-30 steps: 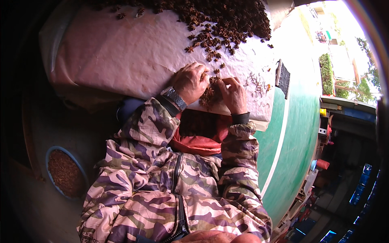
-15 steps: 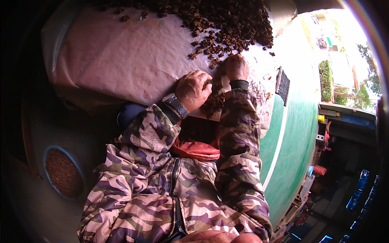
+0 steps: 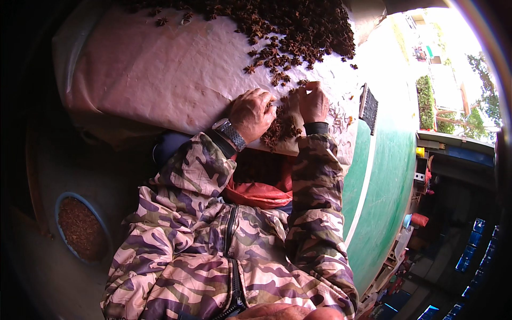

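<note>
A large heap of brown star anise (image 3: 298, 26) covers the far part of a table spread with a pale plastic sheet (image 3: 160, 69). Close to the near edge lies a smaller pile of star anise (image 3: 281, 128), between my two hands. My left hand (image 3: 250, 116), with a metal watch on its wrist, rests at that pile's left side. Its fingers are curled, and a dark star anise piece shows between thumb and forefinger. On the pile's right, my right hand (image 3: 314, 104) is closed in a pinch; what its fingertips hold is unclear. Below the edge, an open red bag (image 3: 258, 196) contains dark pieces.
Thin pale scraps (image 3: 341, 117) lie on the sheet right of my right hand. A dark ridged mat-like piece (image 3: 368, 106) stands by the table's right side, above a green floor (image 3: 386, 176) with a white line. At lower left is a blue-rimmed basin (image 3: 82, 226) of brown bits.
My right hand has drawn back from the heap's near edge toward me, and its fingers show more. The small pile between my hands is more exposed. My left hand has shifted slightly.
</note>
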`<state>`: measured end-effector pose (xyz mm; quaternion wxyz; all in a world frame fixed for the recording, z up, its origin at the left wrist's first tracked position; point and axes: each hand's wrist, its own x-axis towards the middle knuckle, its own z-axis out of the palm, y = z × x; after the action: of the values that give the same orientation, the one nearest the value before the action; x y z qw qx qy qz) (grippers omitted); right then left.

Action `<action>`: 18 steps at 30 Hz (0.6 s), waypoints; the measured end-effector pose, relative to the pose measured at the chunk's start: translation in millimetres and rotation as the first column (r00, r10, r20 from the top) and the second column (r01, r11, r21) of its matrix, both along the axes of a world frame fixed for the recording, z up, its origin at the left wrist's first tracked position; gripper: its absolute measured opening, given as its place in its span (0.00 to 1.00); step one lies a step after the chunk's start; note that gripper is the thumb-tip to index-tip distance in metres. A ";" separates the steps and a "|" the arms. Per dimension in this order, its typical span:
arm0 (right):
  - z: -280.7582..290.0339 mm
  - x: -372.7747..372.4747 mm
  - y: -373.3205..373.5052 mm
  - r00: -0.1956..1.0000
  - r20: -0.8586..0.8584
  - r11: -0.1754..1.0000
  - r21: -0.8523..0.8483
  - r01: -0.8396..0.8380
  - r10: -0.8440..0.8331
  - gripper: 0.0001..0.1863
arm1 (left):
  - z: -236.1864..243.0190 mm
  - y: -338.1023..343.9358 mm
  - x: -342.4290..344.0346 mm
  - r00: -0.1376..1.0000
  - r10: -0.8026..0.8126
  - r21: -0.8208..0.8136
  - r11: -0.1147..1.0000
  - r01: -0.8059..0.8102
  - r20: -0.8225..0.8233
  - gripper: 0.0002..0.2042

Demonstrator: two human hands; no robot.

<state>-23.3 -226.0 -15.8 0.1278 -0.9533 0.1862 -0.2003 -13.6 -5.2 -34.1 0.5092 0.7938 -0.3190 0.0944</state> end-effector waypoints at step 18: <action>26.9 -71.0 70.1 0.911 0.216 0.905 0.168 -0.390 0.352 0.07 | 10.9 -0.8 -4.6 0.971 -0.155 -0.186 0.975 0.121 -0.181 0.15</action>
<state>-94.3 -155.9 11.1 0.2787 -0.9306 0.0084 -0.2372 -18.2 -6.0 -23.2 0.6103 0.7276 -0.3131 0.0082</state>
